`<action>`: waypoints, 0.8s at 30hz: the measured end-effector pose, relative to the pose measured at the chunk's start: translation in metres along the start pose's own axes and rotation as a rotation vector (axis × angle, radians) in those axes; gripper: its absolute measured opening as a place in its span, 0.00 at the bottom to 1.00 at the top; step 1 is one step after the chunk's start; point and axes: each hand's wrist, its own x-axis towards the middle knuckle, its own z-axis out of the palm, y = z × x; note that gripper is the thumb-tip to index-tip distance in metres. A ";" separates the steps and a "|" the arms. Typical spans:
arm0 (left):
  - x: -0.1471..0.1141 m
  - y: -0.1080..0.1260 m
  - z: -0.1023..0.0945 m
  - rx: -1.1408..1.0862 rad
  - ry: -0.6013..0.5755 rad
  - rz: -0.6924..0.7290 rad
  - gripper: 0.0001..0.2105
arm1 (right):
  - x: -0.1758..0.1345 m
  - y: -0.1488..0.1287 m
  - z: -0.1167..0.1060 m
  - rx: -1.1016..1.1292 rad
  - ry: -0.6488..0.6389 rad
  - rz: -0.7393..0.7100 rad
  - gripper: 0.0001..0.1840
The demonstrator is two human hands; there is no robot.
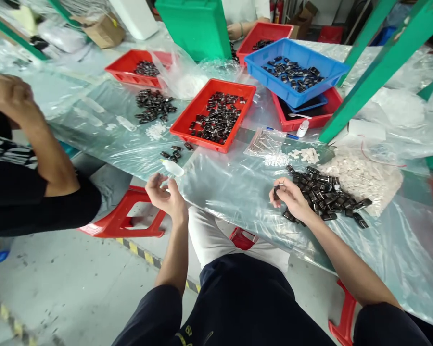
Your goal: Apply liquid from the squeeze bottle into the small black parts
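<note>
My right hand (291,198) pinches a small black plastic part (277,192) between thumb and fingers, just left of a heap of similar black parts (323,194) on the plastic-covered table. Loosely curled, my left hand (168,196) is at the table's front edge, thumb and fingers apart, with nothing visible in it. Beyond its fingertips lies a small translucent squeeze bottle (173,167) with a yellowish tip. Several black parts (175,153) lie behind that bottle. A red tray (180,129) of black parts stands farther back, between my two hands.
A bag of whitish pieces (364,180) sits right of the heap. Small white pieces (306,154) and a bag of swabs (265,142) lie behind it. A blue tray (296,98) is stacked at the back, beside a green post (375,67). A co-worker's arm (50,149) is at left.
</note>
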 end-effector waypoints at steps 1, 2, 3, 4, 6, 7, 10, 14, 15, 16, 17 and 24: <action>0.008 -0.009 -0.004 0.030 -0.009 0.000 0.22 | -0.001 0.001 0.000 -0.040 -0.029 0.014 0.14; 0.016 -0.017 -0.006 0.058 -0.048 -0.006 0.25 | -0.001 0.003 0.001 -0.087 -0.051 0.026 0.13; 0.022 -0.024 -0.007 0.084 -0.109 -0.017 0.28 | -0.001 0.004 0.001 -0.137 -0.064 0.032 0.12; 0.028 -0.030 -0.006 0.106 -0.180 -0.033 0.30 | -0.001 0.006 0.002 -0.184 -0.068 0.028 0.12; 0.036 -0.039 0.001 0.127 -0.311 -0.074 0.32 | -0.001 0.009 0.002 -0.253 -0.066 -0.003 0.11; 0.039 -0.042 0.005 0.125 -0.352 -0.094 0.32 | -0.001 0.010 0.002 -0.273 -0.064 -0.023 0.11; 0.044 -0.046 0.018 0.088 -0.357 -0.147 0.29 | -0.001 0.012 0.001 -0.364 -0.029 -0.072 0.09; 0.033 -0.033 0.025 0.008 -0.338 -0.163 0.24 | -0.002 0.008 -0.002 -0.725 0.042 -0.127 0.06; 0.027 -0.027 0.026 -0.014 -0.360 -0.156 0.24 | -0.003 0.007 -0.002 -0.823 0.050 -0.137 0.05; 0.019 -0.020 0.027 -0.037 -0.388 -0.149 0.24 | -0.004 0.005 -0.002 -0.908 0.055 -0.146 0.05; 0.011 -0.012 0.029 -0.060 -0.427 -0.142 0.24 | -0.004 0.004 -0.002 -0.978 0.058 -0.156 0.06; -0.038 0.034 0.042 -0.166 -0.741 -0.063 0.23 | -0.004 0.007 -0.001 -1.204 0.100 -0.236 0.19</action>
